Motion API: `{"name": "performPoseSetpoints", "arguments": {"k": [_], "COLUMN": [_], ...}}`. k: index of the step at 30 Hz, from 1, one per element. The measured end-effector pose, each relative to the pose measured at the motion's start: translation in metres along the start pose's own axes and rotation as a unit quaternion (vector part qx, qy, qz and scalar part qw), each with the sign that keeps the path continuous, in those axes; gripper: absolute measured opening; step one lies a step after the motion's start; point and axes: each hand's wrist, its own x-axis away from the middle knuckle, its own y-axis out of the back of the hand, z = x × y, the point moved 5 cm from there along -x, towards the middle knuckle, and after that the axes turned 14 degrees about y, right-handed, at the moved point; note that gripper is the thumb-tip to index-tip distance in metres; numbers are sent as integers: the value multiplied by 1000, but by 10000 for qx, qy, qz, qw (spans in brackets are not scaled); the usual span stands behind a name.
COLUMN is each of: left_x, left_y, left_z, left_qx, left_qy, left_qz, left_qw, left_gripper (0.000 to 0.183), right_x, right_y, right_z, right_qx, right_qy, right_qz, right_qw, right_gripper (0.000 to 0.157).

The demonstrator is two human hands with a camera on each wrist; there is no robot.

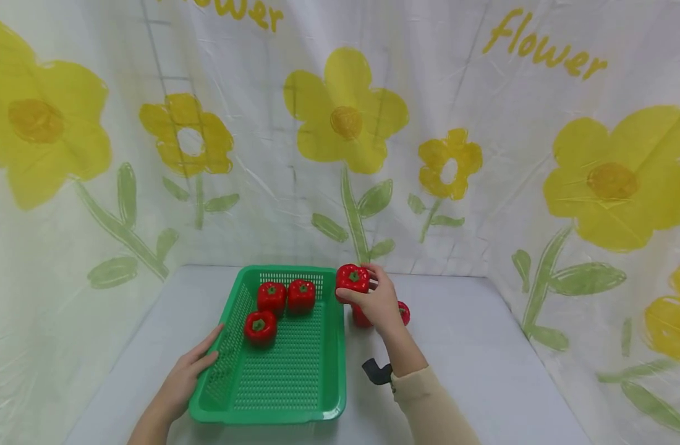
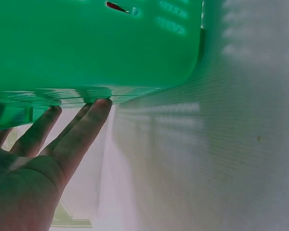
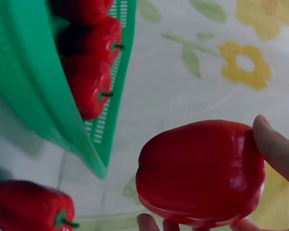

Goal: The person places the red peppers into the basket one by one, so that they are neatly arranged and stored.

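My right hand grips a red bell pepper between thumb and fingers, held up beside the right rim of a green plastic basket. In the right wrist view this pepper lies sideways, thumb on one end and fingertips along its lower side. Three more red peppers sit inside the basket: two at the back, one in front of them to the left. My left hand is at the basket's left side. In the left wrist view its straight fingers touch the basket's perforated wall.
Right of the basket, two red peppers stand on the white table: one partly hidden below the held one, another partly behind my right wrist. A black curved piece shows at that wrist. A flower-printed curtain hangs behind the table.
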Motion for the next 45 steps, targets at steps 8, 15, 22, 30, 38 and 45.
{"name": "performPoseSetpoints", "arguments": {"k": [8,15,22,30,38,45], "left_x": [2,2,2,1,1,1], "left_y": [-3,-2,1,0,-5,-1], "left_z": [-1,-1,1,0,1,1], "left_qx": [85,97,23,48,50,41], "left_qy": [19,39,76,19,28,2], "left_qz": [25,6,-14,28,-61,-67], "left_qw": [10000,9999,10000,10000,10000,10000], "left_gripper": [58,58,58,59,58,58], "right_x": [4,0,2,7,10,9], "right_y": [-35,-60,-87,-113,-128,-136], "right_z": [6,8,5,-8,-24,-29], "right_qx": [-177,-183,-39,277,699,865], "right_qy": [187,287,117,-336,-605,-758], "right_qz": [418,485,495,508,732,791], "right_qw": [9988,9982,9987,9978,9930,9902], "right_gripper": [84,82,78,78,75,73]}}
